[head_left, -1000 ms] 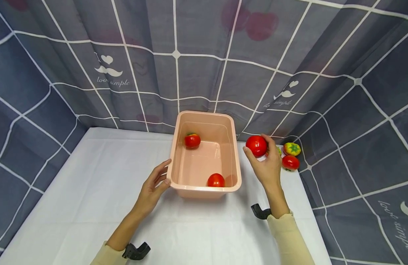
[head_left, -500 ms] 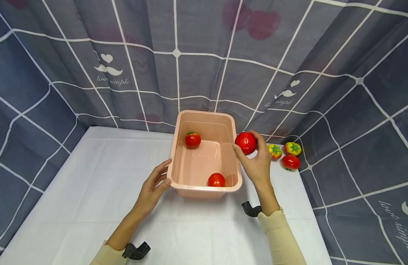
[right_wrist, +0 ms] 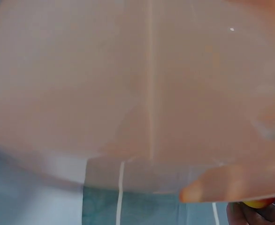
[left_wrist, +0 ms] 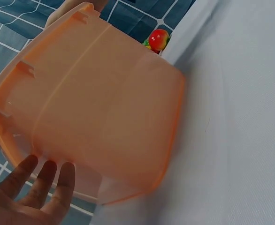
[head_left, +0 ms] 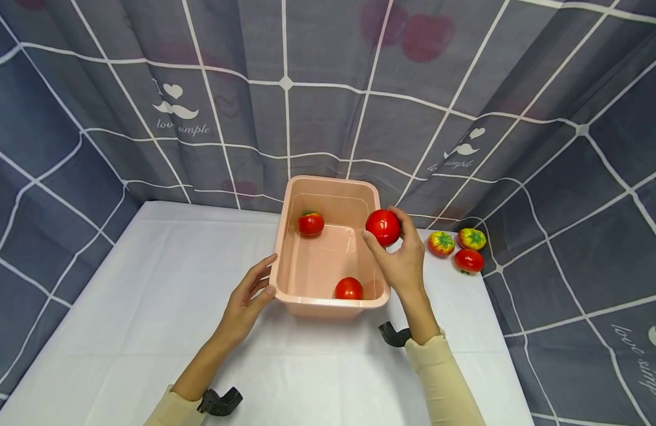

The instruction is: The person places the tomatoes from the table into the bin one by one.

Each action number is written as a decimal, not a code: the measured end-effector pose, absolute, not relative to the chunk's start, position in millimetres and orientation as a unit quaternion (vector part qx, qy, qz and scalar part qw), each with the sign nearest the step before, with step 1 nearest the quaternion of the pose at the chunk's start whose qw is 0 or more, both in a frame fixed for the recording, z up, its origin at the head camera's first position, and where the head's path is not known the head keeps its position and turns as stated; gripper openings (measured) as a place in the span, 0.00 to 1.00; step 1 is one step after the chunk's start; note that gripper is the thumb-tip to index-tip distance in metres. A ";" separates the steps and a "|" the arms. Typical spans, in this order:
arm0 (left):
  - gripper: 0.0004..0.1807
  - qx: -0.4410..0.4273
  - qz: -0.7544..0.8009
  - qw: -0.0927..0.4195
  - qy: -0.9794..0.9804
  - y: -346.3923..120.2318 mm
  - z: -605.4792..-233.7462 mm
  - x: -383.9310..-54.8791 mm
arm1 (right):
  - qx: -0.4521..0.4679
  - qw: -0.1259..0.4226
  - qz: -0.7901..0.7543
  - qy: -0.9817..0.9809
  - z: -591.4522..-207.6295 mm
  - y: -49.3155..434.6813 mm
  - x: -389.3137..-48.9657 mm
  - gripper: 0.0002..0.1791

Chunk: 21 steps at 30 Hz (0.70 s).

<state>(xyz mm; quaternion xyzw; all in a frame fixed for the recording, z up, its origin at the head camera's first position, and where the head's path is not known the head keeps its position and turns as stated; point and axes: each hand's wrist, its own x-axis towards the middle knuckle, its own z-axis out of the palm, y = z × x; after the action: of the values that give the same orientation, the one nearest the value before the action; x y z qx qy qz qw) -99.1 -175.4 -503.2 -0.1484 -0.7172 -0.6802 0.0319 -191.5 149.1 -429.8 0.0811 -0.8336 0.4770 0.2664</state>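
Note:
My right hand (head_left: pixel 402 257) pinches a glossy red tomato (head_left: pixel 383 228) between thumb and fingers, over the right rim of a pink plastic bin (head_left: pixel 333 305). Inside the bin lie two tomatoes, one (head_left: pixel 311 224) by the left wall and another (head_left: pixel 349 289) near the front right corner. The fingers of my left hand (head_left: pixel 243 302) are extended against the bin's left side. In the left wrist view the fingertips (left_wrist: pixel 67 171) touch its outer wall. The bin's wall (right_wrist: pixel 104 84) fills most of the right wrist view, and the held tomato shows only at the lower right.
On the back right of the white-covered table (head_left: pixel 163 284), a red tomato (head_left: pixel 469 261) lies beside two yellow-and-red ones with green tops (head_left: pixel 441 243). A grey checked curtain (head_left: pixel 328 118) encloses the back and both sides.
My right hand has carried the tomato leftward from near the pile to over the bin's right rim. A yellow-and-red tomato behind that hand is now uncovered. The left hand stays at the bin.

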 end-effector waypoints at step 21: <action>0.35 -0.149 -0.678 0.031 -0.720 -176.6 -504.1 -99.0 | 0.111 0.246 0.468 -0.841 -423.6 129.4 -191.3 0.42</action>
<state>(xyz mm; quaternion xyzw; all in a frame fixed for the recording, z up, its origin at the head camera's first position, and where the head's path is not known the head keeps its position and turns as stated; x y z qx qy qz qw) -99.0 -176.6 -504.1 -0.1488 -0.7195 -0.6776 0.0311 -191.3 129.4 -423.6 0.1107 -0.8413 0.4684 0.2461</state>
